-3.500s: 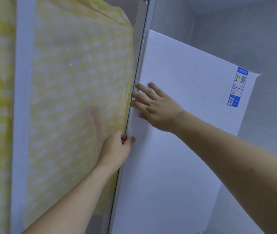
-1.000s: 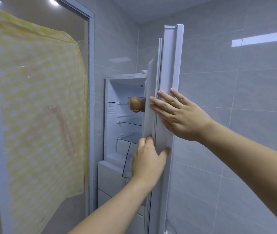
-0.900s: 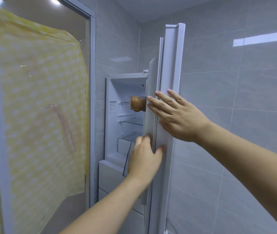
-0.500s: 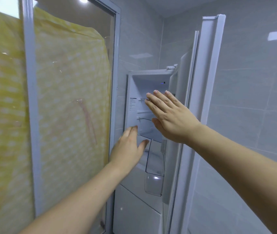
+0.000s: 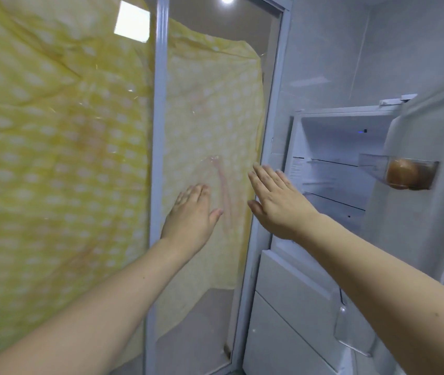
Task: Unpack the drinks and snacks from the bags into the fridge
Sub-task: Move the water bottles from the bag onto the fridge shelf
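Observation:
The white fridge (image 5: 331, 147) stands open at the right, with bare glass shelves inside and its door (image 5: 415, 226) swung out to the right. A clear door bin (image 5: 402, 174) holds a round brown item. My left hand (image 5: 191, 215) hovers in the air before the glass panel with straight fingers, holding nothing. My right hand (image 5: 275, 198) is raised flat just left of the fridge opening, fingers straight, also holding nothing. No bags, drinks or snacks are in view.
A glass partition with a pale metal frame (image 5: 157, 158) fills the left, with a yellow dotted sheet (image 5: 61, 147) behind it. White drawer fronts (image 5: 291, 299) sit below the fridge compartment. Grey tiled wall (image 5: 331, 44) rises behind the fridge.
Both hands have let go of the fridge door and now hang free in the air. The door has swung wide open, and my view has turned left toward the glass partition.

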Available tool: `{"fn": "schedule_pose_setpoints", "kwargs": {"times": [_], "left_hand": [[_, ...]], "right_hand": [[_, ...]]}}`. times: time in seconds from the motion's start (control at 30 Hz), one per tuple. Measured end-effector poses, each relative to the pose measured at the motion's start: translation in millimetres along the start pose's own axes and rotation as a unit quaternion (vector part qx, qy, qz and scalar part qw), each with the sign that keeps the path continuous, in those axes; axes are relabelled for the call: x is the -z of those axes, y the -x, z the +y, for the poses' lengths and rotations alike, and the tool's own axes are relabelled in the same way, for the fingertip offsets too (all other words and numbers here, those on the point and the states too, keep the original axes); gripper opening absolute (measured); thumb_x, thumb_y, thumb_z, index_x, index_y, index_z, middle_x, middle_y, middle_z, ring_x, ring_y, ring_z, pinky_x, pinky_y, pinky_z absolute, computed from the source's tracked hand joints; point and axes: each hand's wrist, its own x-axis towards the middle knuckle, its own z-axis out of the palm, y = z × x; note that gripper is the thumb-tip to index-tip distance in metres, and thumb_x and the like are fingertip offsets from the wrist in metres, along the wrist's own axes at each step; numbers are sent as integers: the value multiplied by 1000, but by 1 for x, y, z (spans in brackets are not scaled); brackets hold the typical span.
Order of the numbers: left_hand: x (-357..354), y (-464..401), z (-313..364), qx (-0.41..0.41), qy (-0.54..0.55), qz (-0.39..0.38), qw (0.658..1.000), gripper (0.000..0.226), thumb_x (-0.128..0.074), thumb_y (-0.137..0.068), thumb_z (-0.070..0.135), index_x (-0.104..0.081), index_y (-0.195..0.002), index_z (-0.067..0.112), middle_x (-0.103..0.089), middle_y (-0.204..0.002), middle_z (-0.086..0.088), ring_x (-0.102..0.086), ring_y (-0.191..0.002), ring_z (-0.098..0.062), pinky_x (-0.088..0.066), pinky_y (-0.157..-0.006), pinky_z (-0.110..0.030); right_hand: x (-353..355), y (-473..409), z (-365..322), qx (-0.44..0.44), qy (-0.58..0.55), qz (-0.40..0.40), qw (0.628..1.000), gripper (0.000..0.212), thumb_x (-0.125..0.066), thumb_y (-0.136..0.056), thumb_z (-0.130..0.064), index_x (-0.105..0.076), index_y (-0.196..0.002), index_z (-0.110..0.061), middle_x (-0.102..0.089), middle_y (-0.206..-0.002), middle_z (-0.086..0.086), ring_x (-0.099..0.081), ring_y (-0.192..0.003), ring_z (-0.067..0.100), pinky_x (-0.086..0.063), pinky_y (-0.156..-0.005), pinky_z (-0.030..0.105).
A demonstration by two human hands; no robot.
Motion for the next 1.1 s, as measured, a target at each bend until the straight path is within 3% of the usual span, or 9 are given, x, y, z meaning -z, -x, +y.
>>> {"fn": "schedule_pose_setpoints", "kwargs": {"times": [0.13, 0.57, 0.83, 1.1], "left_hand": [[19, 0, -58, 34, -43, 12, 998, 65, -46, -99, 42, -32, -147, 0, -35, -153, -18, -29, -142, -30, -18, -118, -37], [79, 43, -175, 197, -155, 28, 968, 66, -38, -102, 44, -21, -152, 5, -23, -160, -13, -18, -148, -25, -14, -121, -37], [145, 122, -220, 340, -241, 47, 908, 64, -37, -103, 42, -19, -153, 5, -21, -160, -12, -16, -148, -25, -10, -119, -34], [226, 231, -243, 473, -310, 69, 822, 63, -40, -102, 39, -21, -152, 5, -21, -160, -12, -18, -148, -27, -10, -120, -34]], "right_hand": [[-13, -41, -45, 34, -52, -8, 998, 62, -19, -105, -40, 1, -155, -9, 13, -162, 7, 11, -149, 19, 9, -120, 34], [-32, -138, -178, 196, -156, -12, 968, 63, -21, -105, -40, 0, -155, -8, 11, -162, 8, 10, -150, 21, 7, -120, 35], [-22, -162, -291, 339, -228, 7, 913, 63, -21, -105, -39, 1, -155, -8, 12, -162, 8, 10, -150, 20, 7, -120, 34], [17, -141, -414, 468, -294, 24, 833, 63, -23, -105, -38, 0, -155, -9, 10, -163, 7, 10, -150, 19, 8, -120, 33]]}}
